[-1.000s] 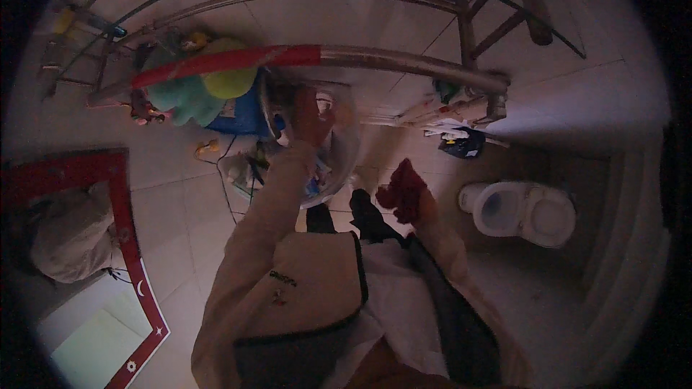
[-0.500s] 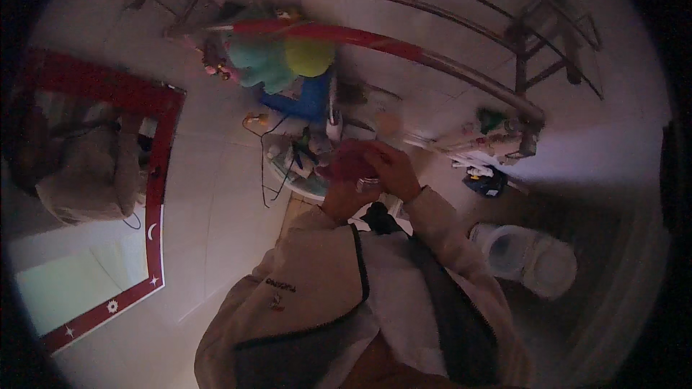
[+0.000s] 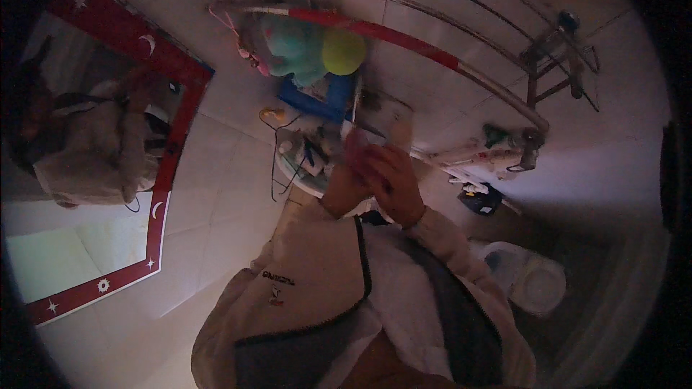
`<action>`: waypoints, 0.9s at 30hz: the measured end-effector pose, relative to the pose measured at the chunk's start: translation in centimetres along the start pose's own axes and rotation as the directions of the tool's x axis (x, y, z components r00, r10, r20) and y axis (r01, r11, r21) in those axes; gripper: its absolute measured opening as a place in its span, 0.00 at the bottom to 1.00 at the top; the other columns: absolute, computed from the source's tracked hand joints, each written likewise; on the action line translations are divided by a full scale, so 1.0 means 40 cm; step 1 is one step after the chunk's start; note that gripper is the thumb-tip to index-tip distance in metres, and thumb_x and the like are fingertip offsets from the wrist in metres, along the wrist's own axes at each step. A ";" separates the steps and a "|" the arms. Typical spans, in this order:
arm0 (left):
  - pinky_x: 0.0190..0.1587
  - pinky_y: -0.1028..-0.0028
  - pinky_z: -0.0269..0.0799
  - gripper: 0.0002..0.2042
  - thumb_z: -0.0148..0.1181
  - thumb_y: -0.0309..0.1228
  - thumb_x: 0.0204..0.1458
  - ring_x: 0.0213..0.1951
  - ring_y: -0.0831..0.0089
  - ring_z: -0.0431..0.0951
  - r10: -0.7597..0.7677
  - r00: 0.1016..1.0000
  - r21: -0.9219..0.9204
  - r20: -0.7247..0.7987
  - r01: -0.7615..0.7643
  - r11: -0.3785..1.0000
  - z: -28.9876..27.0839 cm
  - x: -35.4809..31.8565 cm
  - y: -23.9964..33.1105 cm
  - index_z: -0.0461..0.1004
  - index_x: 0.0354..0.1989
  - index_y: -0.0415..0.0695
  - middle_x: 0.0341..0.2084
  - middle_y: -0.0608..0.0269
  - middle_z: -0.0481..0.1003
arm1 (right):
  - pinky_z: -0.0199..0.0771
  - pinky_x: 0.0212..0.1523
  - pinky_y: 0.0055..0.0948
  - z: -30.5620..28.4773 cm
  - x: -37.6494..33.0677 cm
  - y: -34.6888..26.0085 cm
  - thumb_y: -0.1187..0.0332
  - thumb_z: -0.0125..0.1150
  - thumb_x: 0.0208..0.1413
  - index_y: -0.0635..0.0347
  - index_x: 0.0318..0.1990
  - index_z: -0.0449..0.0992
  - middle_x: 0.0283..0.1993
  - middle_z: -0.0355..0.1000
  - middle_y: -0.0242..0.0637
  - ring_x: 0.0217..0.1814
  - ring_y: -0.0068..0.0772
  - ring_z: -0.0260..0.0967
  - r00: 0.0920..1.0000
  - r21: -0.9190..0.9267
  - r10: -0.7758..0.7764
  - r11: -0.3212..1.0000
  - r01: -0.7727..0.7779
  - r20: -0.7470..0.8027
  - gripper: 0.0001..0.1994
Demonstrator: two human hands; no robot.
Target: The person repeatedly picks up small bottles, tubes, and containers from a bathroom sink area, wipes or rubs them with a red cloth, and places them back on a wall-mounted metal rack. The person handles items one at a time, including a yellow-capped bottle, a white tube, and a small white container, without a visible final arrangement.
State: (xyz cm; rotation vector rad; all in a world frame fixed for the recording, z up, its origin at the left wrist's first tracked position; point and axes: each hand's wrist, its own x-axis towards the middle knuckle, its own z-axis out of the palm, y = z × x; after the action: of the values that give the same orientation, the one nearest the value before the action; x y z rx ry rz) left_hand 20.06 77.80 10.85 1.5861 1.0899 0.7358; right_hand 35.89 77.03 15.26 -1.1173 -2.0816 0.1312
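Observation:
Both my hands are close together at the middle of the view, on a pinkish-red soft-looking thing [image 3: 358,147]. It could be a cloth, but the dim light and blur hide its kind. My left hand [image 3: 343,191] is closed around its lower part, its fingers mostly hidden. From the right, my right hand [image 3: 395,181] lies over it with bent fingers. Just beyond my left hand is a pale oval basin [image 3: 310,189] holding small items I cannot make out. A dark wire hanger [image 3: 274,166] hangs beside it.
A metal towel rack [image 3: 497,94] with a red strip crosses the top. Below it are a teal mesh puff [image 3: 292,47], a yellow-green round thing [image 3: 343,50] and a blue basket [image 3: 317,104]. A red-framed mirror [image 3: 189,94] is at left, pale plastic containers [image 3: 537,284] at right.
The pinkish-red thing looks narrower, gathered between my hands, and my right hand covers more of it. The view has shifted, so the mirror and rack sit differently.

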 end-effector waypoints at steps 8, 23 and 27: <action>0.55 0.66 0.69 0.33 0.65 0.26 0.49 0.54 0.65 0.72 0.027 0.997 -0.590 0.077 0.024 0.807 0.003 0.004 0.037 0.57 0.64 0.40 0.55 0.55 0.68 | 0.68 0.58 0.36 0.014 0.015 0.035 0.62 0.51 0.63 0.66 0.56 0.70 0.56 0.71 0.42 0.55 0.39 0.70 0.656 0.875 0.579 -0.292 -0.387 0.484 0.20; 0.56 0.71 0.67 0.19 0.43 0.37 0.64 0.56 0.66 0.69 0.045 0.996 0.044 -0.076 -0.041 0.998 0.005 0.006 0.072 0.61 0.61 0.45 0.56 0.60 0.68 | 0.61 0.61 0.45 0.091 -0.009 0.119 0.68 0.58 0.57 0.60 0.50 0.75 0.59 0.66 0.47 0.61 0.49 0.62 0.648 0.802 0.585 -0.007 -0.598 0.488 0.14; 0.56 0.73 0.66 0.18 0.40 0.34 0.63 0.56 0.68 0.69 -0.093 0.992 -0.861 -0.086 -0.027 0.507 -0.005 0.048 0.101 0.63 0.59 0.43 0.56 0.62 0.68 | 0.67 0.58 0.39 0.037 0.034 -0.048 0.70 0.58 0.54 0.59 0.51 0.75 0.49 0.73 0.47 0.51 0.46 0.71 0.938 0.171 0.163 0.979 -0.115 -0.307 0.16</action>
State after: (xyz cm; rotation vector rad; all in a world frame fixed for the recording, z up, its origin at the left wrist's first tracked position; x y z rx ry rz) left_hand 21.81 79.40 14.63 0.6315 0.6215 1.1364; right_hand 33.17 77.24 15.76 -1.1130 -1.6776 0.1616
